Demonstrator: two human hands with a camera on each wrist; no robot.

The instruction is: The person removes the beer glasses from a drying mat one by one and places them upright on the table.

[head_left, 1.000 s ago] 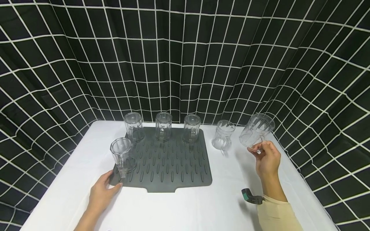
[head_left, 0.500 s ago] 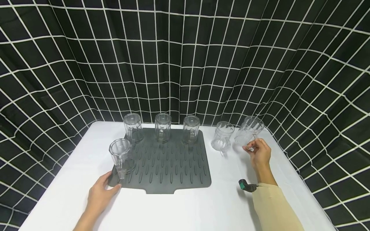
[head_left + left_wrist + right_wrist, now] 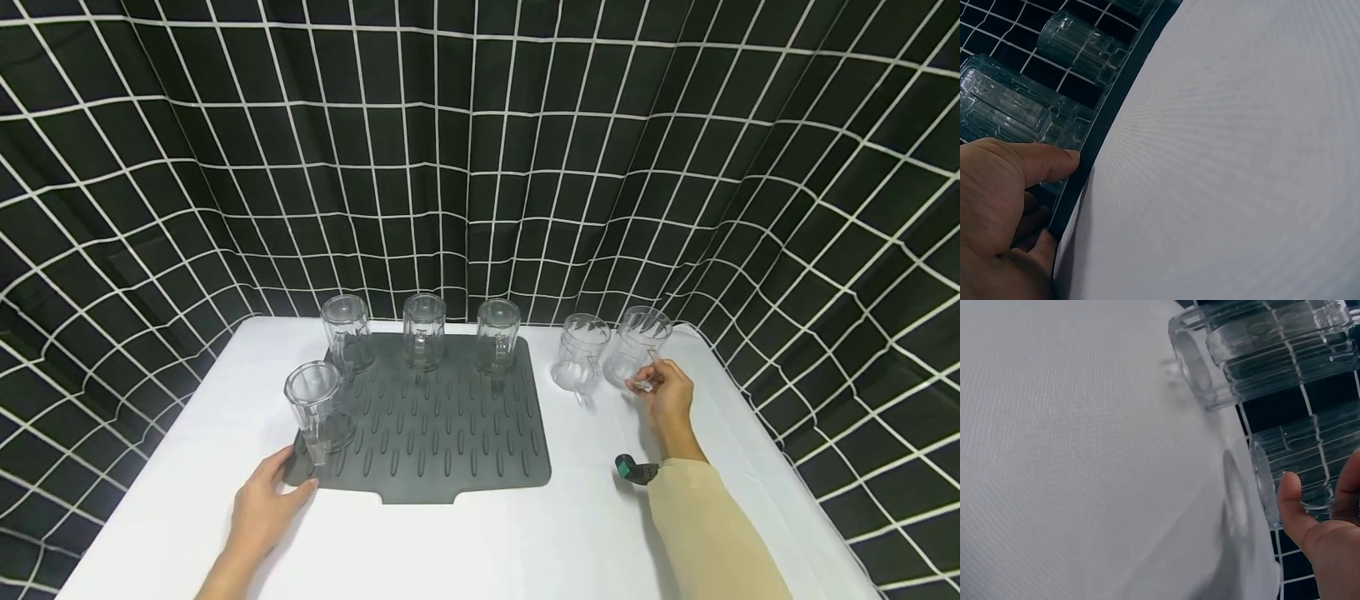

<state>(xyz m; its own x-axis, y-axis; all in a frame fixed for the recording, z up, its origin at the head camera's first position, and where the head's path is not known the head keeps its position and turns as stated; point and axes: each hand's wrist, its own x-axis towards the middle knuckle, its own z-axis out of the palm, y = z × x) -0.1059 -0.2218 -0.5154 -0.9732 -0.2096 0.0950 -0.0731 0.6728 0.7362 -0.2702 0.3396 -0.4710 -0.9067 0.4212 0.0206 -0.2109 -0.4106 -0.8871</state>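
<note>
positioning, apparently: right hand (image 3: 667, 396) pinches clear cylindrical glass mug (image 3: 636, 340) near white surface's (image 3: 525, 542) far right corner, next probably needing steadiness; left hand (image 3: 261, 510) holds grey ridged mat (image 3: 442, 417).

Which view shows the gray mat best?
The head view: the gray mat shows nearly whole there. The left wrist view shows only its dark edge, beside the left hand; the right wrist view shows none.

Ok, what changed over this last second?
The right hand has moved its glass mug left and lower, closer to the other mug on the white table, still gripping it. The left hand stays at the dark mat, and the four mugs on it stay put.
</note>
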